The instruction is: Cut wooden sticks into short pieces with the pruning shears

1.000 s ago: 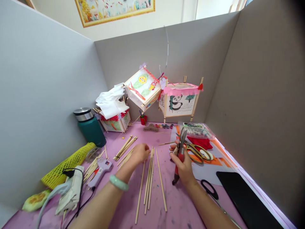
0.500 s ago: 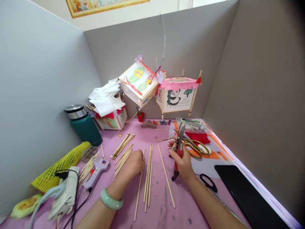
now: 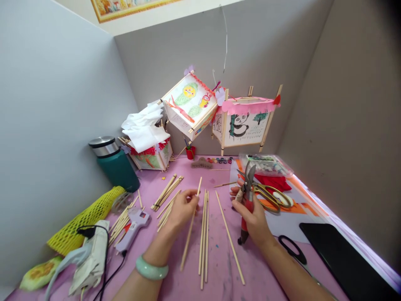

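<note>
Low in the middle, the left hand [image 3: 182, 210] pinches a thin bamboo stick [image 3: 188, 235] upright, and the right hand [image 3: 253, 221] wraps tight around red-handled shears [image 3: 245, 226].

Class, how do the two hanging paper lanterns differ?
The left lantern tilts steeply; the panda lantern hangs nearly upright. The left lantern shows green-and-yellow drawings, the panda lantern a black panda. The panda lantern has a pink fringe, the left lantern red trim. Both are paper on wooden sticks.

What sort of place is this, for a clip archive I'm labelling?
Probably a craft workstation, a booth walled by grey partitions. Drawn paper lanterns on wooden-stick frames hang at the back, loose sticks lie on the pink work surface, and a hot glue gun sits nearby.
</note>
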The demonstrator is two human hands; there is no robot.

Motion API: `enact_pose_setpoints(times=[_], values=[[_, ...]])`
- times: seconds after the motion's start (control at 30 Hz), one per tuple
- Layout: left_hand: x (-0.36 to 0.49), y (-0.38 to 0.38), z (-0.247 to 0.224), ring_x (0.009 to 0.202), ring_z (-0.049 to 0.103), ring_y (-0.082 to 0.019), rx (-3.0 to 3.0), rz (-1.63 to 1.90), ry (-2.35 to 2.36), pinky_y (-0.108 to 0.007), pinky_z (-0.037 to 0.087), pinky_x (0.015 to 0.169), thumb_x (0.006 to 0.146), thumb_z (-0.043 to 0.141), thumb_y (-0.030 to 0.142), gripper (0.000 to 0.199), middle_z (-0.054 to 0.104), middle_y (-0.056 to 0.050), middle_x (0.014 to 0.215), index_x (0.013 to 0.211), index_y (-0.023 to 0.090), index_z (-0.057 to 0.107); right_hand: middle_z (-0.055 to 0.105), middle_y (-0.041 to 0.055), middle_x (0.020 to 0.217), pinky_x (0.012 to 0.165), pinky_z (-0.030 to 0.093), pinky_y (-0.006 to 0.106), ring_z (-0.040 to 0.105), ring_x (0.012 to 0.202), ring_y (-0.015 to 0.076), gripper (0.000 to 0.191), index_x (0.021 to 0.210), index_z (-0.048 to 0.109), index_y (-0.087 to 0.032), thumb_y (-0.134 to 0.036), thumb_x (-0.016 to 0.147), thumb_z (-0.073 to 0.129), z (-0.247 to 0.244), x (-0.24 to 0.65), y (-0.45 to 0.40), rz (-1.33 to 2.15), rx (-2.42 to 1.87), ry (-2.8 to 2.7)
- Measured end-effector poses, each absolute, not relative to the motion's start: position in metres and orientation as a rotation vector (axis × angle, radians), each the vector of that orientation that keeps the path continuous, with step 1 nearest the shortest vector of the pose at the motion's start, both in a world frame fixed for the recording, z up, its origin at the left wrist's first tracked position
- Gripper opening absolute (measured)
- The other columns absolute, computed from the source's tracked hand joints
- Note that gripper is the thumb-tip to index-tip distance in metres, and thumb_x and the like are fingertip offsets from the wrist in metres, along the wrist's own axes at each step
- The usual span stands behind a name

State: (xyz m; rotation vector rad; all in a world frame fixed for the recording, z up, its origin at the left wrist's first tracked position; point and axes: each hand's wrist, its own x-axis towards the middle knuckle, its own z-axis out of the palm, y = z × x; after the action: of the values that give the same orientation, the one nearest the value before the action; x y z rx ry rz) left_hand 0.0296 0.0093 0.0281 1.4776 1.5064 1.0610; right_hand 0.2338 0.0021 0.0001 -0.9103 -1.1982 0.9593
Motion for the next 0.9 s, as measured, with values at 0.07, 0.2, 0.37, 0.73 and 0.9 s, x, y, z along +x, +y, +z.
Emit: enact_pose_setpoints(times=[0.07, 0.2, 0.37, 0.73, 0.9], values=[[0.024, 0.003, 0.044, 0.051, 0.055, -0.012, 1.399, 1.357, 1.270, -0.025, 0.048, 0.056, 0.081, 0.054, 0.036, 0.032, 0.055, 0.004, 0.054, 0.106, 0.017, 0.058, 0.056, 0.0079, 0.112, 0.097, 0.041, 0.045, 0.053, 0.104, 0.0253, 0.057, 0.127, 0.046, -0.024, -0.039, 0.075, 0.066, 0.002, 0.233, 0.001, 0.963, -0.924, -1.189], [0.011, -0.006, 0.067, 0.065, 0.060, -0.012, 1.326, 1.813, 1.050, -0.030, 0.054, 0.069, 0.081, 0.057, 0.035, 0.024, 0.060, 0.001, 0.080, 0.104, 0.028, 0.054, 0.055, 0.0077, 0.113, 0.096, 0.042, 0.044, 0.053, 0.106, 0.0250, 0.058, 0.128, 0.045, -0.024, -0.038, 0.076, 0.066, 0.003, 0.233, 0.000, 0.980, -0.923, -1.188], [0.007, -0.004, 0.061, 0.070, 0.062, -0.013, 1.397, 1.586, 1.098, -0.031, 0.053, 0.074, 0.080, 0.060, 0.032, 0.025, 0.059, 0.000, 0.084, 0.104, 0.025, 0.056, 0.055, 0.0077, 0.112, 0.095, 0.042, 0.044, 0.055, 0.103, 0.0246, 0.058, 0.128, 0.046, -0.024, -0.037, 0.075, 0.066, 0.002, 0.233, 0.000, 0.985, -0.922, -1.181], [-0.009, -0.005, 0.058, 0.056, 0.060, -0.016, 1.273, 1.117, 1.610, -0.024, 0.048, 0.046, 0.068, 0.065, 0.034, 0.022, 0.058, 0.000, 0.061, 0.077, 0.015, 0.061, 0.055, 0.0074, 0.110, 0.094, 0.042, 0.043, 0.054, 0.102, 0.0244, 0.058, 0.126, 0.046, -0.024, -0.038, 0.074, 0.067, 0.003, 0.233, 0.002, 0.968, -0.919, -1.192], [-0.016, -0.012, 0.055, 0.050, 0.057, -0.015, 1.585, 0.847, 1.918, -0.022, 0.039, 0.042, 0.077, 0.055, 0.037, 0.020, 0.058, 0.000, 0.056, 0.075, 0.019, 0.062, 0.054, 0.0071, 0.110, 0.094, 0.041, 0.043, 0.053, 0.102, 0.0244, 0.057, 0.126, 0.046, -0.023, -0.038, 0.074, 0.066, 0.003, 0.233, 0.002, 0.970, -0.917, -1.200]])
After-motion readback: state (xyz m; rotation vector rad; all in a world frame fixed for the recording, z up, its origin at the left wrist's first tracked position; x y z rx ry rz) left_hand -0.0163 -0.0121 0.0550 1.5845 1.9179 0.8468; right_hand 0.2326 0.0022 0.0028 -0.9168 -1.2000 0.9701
